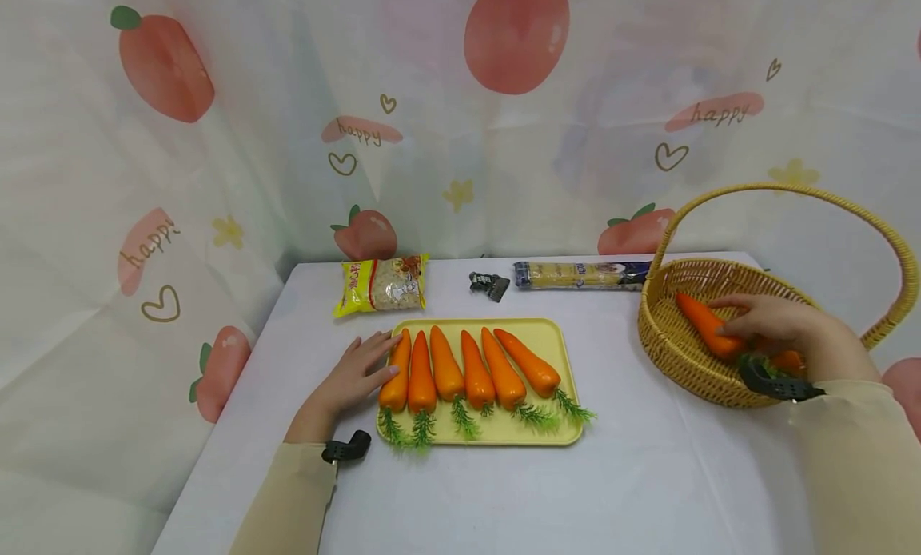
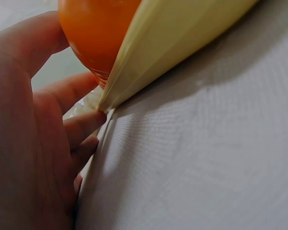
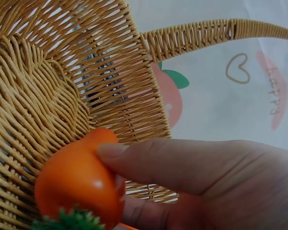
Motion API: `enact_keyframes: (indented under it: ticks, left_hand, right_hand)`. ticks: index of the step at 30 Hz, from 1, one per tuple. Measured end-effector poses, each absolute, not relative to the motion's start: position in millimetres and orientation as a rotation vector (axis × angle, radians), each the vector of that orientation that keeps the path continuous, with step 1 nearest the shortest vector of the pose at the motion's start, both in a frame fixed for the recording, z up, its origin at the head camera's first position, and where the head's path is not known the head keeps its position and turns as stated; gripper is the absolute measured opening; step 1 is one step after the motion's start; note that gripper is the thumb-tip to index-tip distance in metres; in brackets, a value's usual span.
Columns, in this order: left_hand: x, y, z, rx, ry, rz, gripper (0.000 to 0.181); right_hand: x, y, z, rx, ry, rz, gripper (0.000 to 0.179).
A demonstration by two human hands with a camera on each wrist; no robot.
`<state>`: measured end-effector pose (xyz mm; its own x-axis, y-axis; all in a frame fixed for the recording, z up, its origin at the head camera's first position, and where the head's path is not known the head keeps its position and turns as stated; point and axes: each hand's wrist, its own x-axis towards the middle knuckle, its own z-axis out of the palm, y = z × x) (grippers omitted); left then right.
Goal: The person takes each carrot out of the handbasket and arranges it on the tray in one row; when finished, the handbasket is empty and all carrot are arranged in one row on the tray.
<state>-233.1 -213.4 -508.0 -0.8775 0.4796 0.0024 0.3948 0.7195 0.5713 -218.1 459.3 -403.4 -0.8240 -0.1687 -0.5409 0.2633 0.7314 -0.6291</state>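
Observation:
Inside the wicker basket [image 1: 691, 387], my right hand [image 1: 780, 323] grips an orange carrot [image 1: 708, 327] near its thick end. The right wrist view shows the thumb pressed on that carrot [image 3: 79, 179], with its green top below. Part of another carrot [image 1: 787, 361] shows under the hand. My left hand [image 1: 356, 375] rests at the left edge of the yellow tray [image 1: 496, 435], fingers extended. Its fingertips touch the tray's rim and lie against the leftmost carrot [image 1: 396, 379]. Several carrots lie side by side on the tray, leafy tops toward me.
Behind the tray lie a yellow snack bag [image 1: 384, 285], a small dark packet [image 1: 489, 285] and a long pasta pack [image 1: 579, 274]. The basket's tall handle [image 1: 784, 187] arches over its opening. A patterned curtain [image 1: 446, 163] hangs behind the white table [image 1: 619, 475].

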Motion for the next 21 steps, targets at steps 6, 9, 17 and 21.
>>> enact_keyframes:
  ticks: [6, 9, 17, 21]
  left_hand:
    - [-234, -213, -509, 0.702, 2.783, 0.858, 0.064]
    - [-234, -213, -508, 0.698, 2.780, 0.861, 0.064]
    - [-234, -213, -508, 0.702, 2.778, 0.869, 0.064]
    - [-234, -213, -508, 0.702, 2.774, 0.869, 0.064]
  right_hand:
    - [-216, 459, -395, 0.031, 2.440, -0.898, 0.079]
    - [-216, 458, -390, 0.023, 2.483, -0.885, 0.079]
    - [-212, 449, -376, 0.011, 2.499, -0.990, 0.079]
    - [-208, 444, -369, 0.018, 2.510, -1.021, 0.079]
